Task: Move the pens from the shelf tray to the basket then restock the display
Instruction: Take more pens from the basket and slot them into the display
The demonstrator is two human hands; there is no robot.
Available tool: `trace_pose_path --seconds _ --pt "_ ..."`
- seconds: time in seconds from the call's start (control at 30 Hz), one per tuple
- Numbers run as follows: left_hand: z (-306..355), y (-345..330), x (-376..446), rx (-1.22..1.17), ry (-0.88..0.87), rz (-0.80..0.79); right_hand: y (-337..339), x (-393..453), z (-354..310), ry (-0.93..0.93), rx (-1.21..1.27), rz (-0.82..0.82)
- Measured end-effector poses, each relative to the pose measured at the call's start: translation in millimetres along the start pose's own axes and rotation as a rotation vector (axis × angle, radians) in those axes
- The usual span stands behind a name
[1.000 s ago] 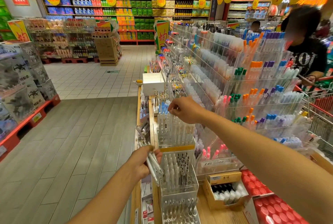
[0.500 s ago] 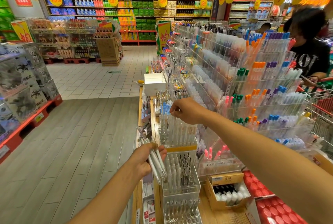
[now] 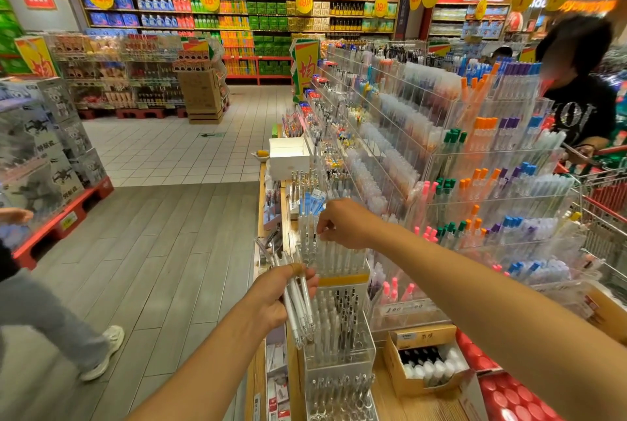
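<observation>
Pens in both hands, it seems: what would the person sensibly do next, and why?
Probably lift the right hand to draw out the pen it pinches from the clear tray, then add it to the bundle the left hand grips. The tray holds many more white pens, and no basket is in view.

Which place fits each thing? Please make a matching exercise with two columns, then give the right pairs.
Things:
1. left hand
2. right hand
3. white box
4. cardboard box

Places:
A. far end of the wooden shelf
B. at the tops of the pens in the clear tray
C. right of the near clear trays, holding bottles
D. gripping a bundle of white pens

Pairs: 1-D, 2-B, 3-A, 4-C
</observation>
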State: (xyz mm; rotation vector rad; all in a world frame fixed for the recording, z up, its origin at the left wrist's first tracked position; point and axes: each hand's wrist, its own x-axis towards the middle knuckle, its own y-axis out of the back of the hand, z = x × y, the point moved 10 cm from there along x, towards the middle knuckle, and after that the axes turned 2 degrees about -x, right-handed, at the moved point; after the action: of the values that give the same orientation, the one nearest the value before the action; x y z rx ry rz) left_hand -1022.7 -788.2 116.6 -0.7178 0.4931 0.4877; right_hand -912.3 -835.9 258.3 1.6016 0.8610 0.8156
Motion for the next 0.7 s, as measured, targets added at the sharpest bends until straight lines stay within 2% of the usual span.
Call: trace_pose_path --seconds 0.23,0.43,0.7 --pt "5.0 -11.2 -3.0 0.012 -0.018 -0.067 4.9 -3.5 -5.2 0.015 -0.03 0.041" --pt "9.9 -28.9 -8.6 0.02 -0.025 -0.188 5.9 -4.0 -25.0 0.031 0.137 0.038" --pt "18.5 -30.4 -13.7 -0.008 -0.123 -0.22 -3.6 -1.4 -11.7 -0.129 0.415 -0.05"
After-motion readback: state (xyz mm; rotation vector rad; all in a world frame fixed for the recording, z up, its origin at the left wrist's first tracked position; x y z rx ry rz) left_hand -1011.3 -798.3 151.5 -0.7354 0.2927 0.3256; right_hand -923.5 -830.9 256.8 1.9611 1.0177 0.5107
